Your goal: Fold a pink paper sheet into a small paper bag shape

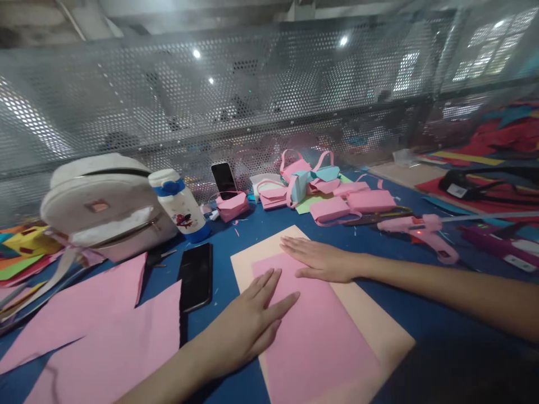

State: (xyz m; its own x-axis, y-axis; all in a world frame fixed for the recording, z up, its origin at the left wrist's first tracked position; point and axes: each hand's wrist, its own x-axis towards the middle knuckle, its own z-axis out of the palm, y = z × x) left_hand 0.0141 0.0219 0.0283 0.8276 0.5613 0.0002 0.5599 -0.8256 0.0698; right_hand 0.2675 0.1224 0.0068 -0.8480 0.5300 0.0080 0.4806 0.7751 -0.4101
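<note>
A pink sheet of paper [320,336] lies on top of a larger peach sheet [391,342] on the blue table. Flat on the pink sheet's left side rests my left hand [256,317], its fingers stretched out and somewhat spread. My right hand [322,259] lies across the far end of both sheets, palm down with fingers extended to the left. Neither hand grips anything. Two more pink sheets [118,342] with rough edges overlap at the left.
Beside the pink sheets lies a black phone [196,275]. Behind stand a white backpack [109,207], a bottle [181,207], an upright phone [224,180] and several small paper bags [330,210]. At right are a pink glue gun [421,227] and a purple one [501,247]. A perforated metal panel [252,106] closes the back.
</note>
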